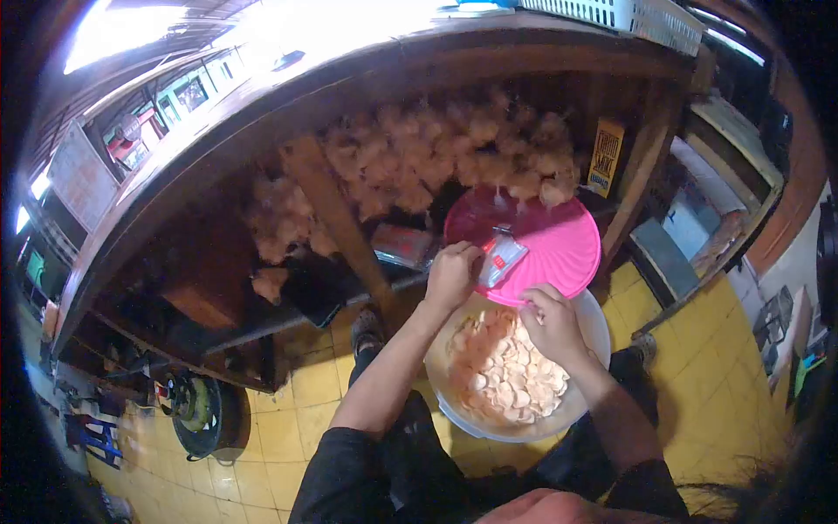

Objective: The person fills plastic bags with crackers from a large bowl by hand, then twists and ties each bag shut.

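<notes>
A white tub (594, 319) full of pale round crackers (502, 371) rests on my lap. Its pink lid (550, 244) lies tilted over the tub's far rim. My left hand (452, 275) grips a small clear plastic packet with a red label (502, 259) at the lid's near edge. Just right of it, my right hand (552, 323) pinches the lid's rim above the crackers, fingers curled.
A wooden counter (288, 113) stands ahead, with bags of puffed crackers (436, 157) hanging under it. A yellow sign (605, 157) is fixed to a post at right. Yellow floor tiles (288, 410) lie below, with a round burner (196, 406) at left.
</notes>
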`<action>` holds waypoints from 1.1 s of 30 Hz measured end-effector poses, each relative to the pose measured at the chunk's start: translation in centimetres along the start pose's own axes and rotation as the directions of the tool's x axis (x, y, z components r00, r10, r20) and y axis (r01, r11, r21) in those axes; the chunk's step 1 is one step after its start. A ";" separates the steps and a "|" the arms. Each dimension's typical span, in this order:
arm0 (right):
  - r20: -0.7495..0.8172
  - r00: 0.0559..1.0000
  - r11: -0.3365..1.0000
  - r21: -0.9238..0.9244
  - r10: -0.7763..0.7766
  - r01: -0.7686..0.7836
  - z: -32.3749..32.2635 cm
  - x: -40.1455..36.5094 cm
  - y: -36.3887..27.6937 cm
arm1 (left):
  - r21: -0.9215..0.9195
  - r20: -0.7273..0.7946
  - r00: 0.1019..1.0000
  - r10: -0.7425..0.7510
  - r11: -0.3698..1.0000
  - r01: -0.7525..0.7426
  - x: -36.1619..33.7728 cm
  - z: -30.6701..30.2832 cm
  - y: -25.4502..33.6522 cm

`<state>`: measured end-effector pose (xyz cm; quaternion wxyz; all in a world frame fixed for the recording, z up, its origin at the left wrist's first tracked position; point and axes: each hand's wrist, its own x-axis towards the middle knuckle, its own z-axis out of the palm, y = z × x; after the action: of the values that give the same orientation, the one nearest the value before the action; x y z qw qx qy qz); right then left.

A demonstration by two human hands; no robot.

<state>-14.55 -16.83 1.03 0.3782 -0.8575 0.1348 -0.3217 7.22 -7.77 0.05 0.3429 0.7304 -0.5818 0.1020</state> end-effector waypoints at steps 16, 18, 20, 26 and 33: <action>0.054 0.994 0.860 -0.499 -0.095 0.109 2.4 1.2 3.2 | -0.335 -0.006 0.997 0.082 0.939 -0.080 -2.7 1.3 4.8; 0.038 0.996 0.879 -0.468 -0.078 0.087 2.3 1.5 1.7 | -0.355 0.017 0.991 0.134 0.927 -0.119 -3.1 0.7 5.3; 0.007 0.995 0.896 -0.436 -0.096 0.089 1.8 1.9 1.0 | -0.255 0.089 0.979 0.185 0.954 -0.157 -3.1 -0.1 6.0; -0.060 0.997 0.976 -0.214 -0.038 0.024 1.2 2.3 2.7 | -0.135 0.121 0.989 0.086 0.988 -0.070 -3.1 0.2 5.9; 0.014 0.991 0.986 -0.098 -0.135 0.136 -0.1 1.8 0.7 | -0.172 -0.001 0.999 0.046 0.984 -0.045 -2.4 1.1 4.9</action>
<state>-13.19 -18.23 1.37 0.3129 -0.8835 0.0908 -0.3364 1.73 -7.01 -0.20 0.4015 0.6847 -0.6055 0.0580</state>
